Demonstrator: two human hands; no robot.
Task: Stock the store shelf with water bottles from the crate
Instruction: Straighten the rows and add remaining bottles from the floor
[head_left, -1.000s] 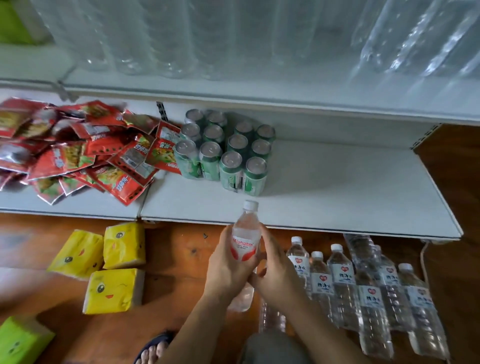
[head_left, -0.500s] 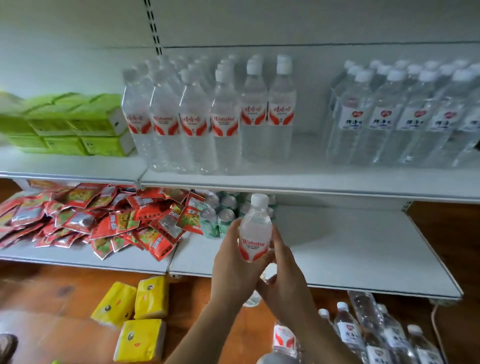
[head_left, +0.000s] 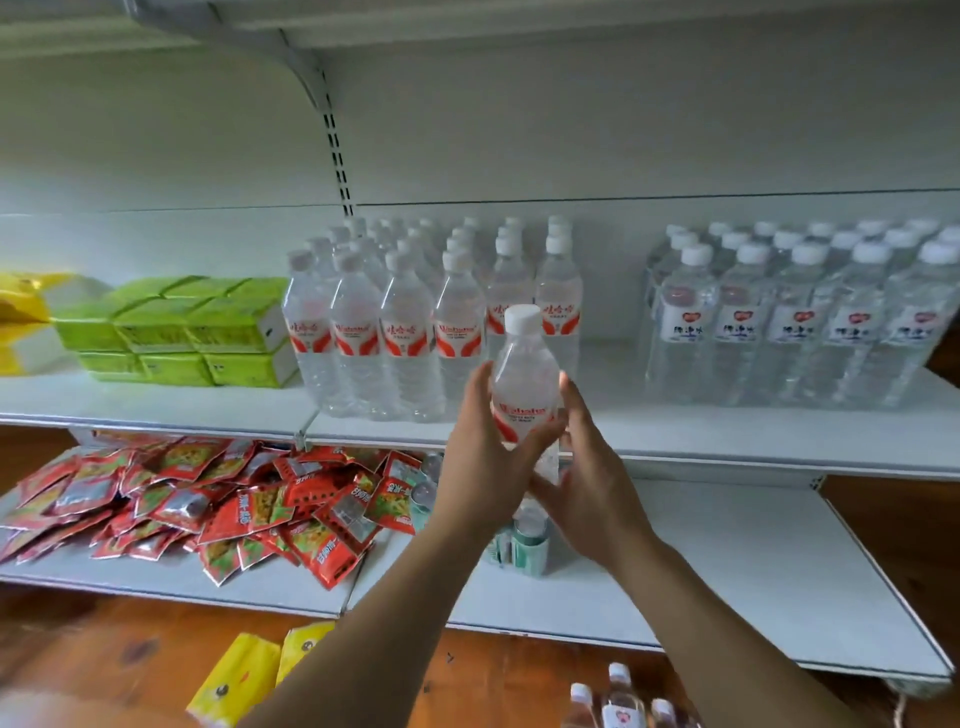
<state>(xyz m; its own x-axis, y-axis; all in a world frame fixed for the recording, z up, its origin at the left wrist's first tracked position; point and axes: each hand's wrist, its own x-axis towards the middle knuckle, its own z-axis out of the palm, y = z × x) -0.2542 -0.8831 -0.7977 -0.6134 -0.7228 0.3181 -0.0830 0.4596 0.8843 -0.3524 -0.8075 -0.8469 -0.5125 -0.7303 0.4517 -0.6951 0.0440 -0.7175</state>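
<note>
Bottle (head_left: 524, 384) up in the air, standing straight, white cap on top, just in front of the front edge of the middle shelf (head_left: 727, 447). Left grip (head_left: 483, 467) wrapped round the red label from the left side. Right grip (head_left: 587, 488) spread, with straight fingers along the right side and low part of the bottle; touching or only just beside, hard to tell.

To do this step well:
- Keep the bottle standing straight.
- Lift the bottom over the shelf's front edge before pushing in.
- Aim for the bare spot at the right end of the red-label bottles (head_left: 405, 338), left of the blue-label bottles (head_left: 800, 332).
- Put red with red.
- Set down flat, label facing out, close to the next bottle.
- Go slow near the standing bottles, to avoid knocking them over.
- Let go only once steady.

Hard to see:
- Bottom of the held bottle hidden behind the two grips.
- Cans (head_left: 527, 540) on the lower shelf mostly covered by the arms.
- No crate anywhere in view.
- Only the tops of a few floor bottles (head_left: 618, 701), cut off at the bottom edge.
- Small print on the labels too blurry to read.
- Back rows too crowded to count.
</note>
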